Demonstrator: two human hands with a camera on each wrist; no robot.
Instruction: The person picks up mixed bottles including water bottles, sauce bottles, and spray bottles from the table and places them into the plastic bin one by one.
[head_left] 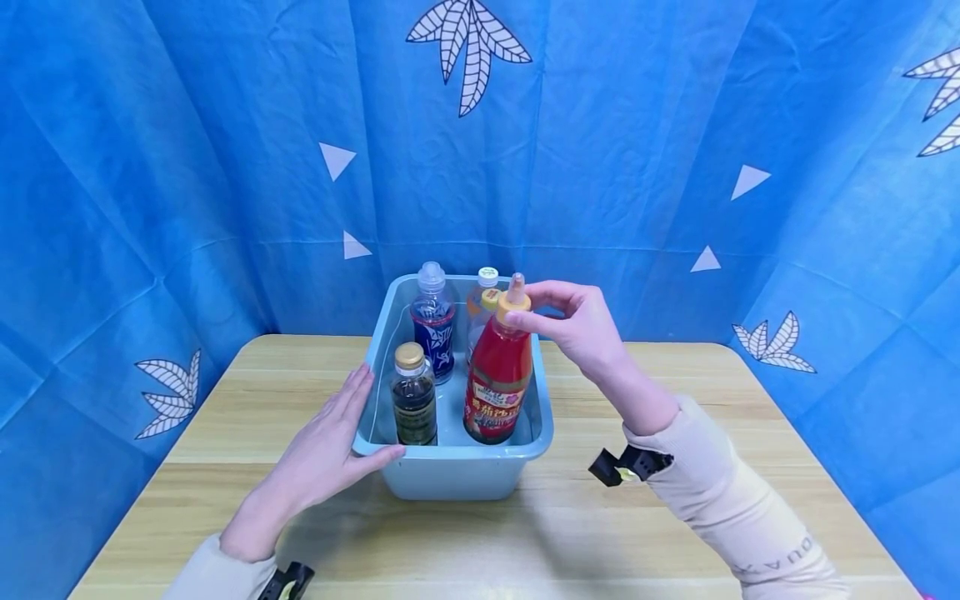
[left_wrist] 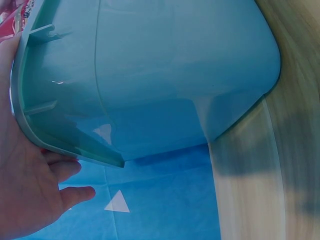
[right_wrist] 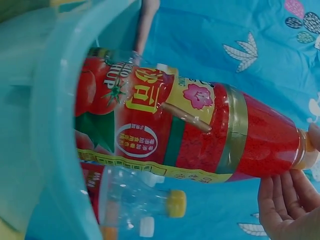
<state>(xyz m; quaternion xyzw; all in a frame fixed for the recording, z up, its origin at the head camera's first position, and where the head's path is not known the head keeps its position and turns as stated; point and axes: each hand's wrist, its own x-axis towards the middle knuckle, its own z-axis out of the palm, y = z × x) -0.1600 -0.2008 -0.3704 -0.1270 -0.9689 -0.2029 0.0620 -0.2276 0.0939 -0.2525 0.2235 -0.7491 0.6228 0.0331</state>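
My right hand (head_left: pixel 588 333) pinches the yellow cap of a red ketchup bottle (head_left: pixel 497 367), thumb on one side and fingers on the other. The bottle stands nearly upright, slightly tilted, at the right front inside a light blue plastic bin (head_left: pixel 453 477). In the right wrist view, the ketchup bottle (right_wrist: pixel 200 135) shows its tomato label, with its lower end hidden behind the bin's rim. At the bin's left front corner, my left hand (head_left: pixel 318 450) rests with fingers straight along the rim and thumb across the front edge.
Inside the bin, a dark sauce bottle with a gold cap (head_left: pixel 414 400) stands front left, a blue-labelled drink bottle (head_left: pixel 433 329) behind it. Two more bottles, one white-capped (head_left: pixel 487 275), are partly hidden behind the ketchup. A wooden table (head_left: pixel 675 375) meets a blue curtain (head_left: pixel 637 167).
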